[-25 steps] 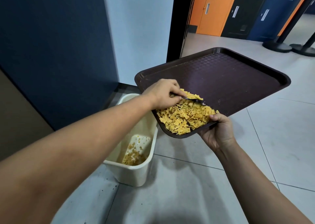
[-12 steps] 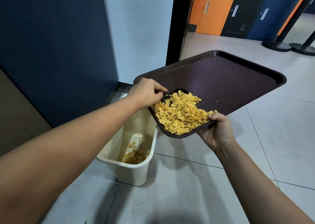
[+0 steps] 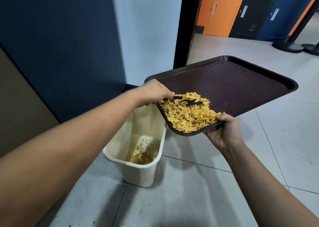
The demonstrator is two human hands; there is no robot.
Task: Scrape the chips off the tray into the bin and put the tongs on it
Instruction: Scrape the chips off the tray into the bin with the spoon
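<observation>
A dark brown tray [image 3: 233,87] is held tilted, its low near-left corner over a cream plastic bin [image 3: 148,165] on the floor. A heap of yellow chips [image 3: 188,117] lies in that low corner, right up to the rim. My left hand [image 3: 154,93] is curled at the tray's left edge, gripping dark tongs [image 3: 177,97], of which only a short tip shows among the chips. My right hand [image 3: 224,131] grips the tray's near edge from below, thumb on the rim. A few chips lie at the bottom of the bin.
The bin stands against a dark blue wall [image 3: 60,45] and a pale panel. A black door frame [image 3: 188,28] is behind the tray. Grey tiled floor [image 3: 189,192] spreads to the right, with stanchion bases [image 3: 288,46] far back.
My left hand has drawn back leftwards from the middle of the heap to the tray's left edge, dragging chips towards the low corner. The tray has shifted slightly.
</observation>
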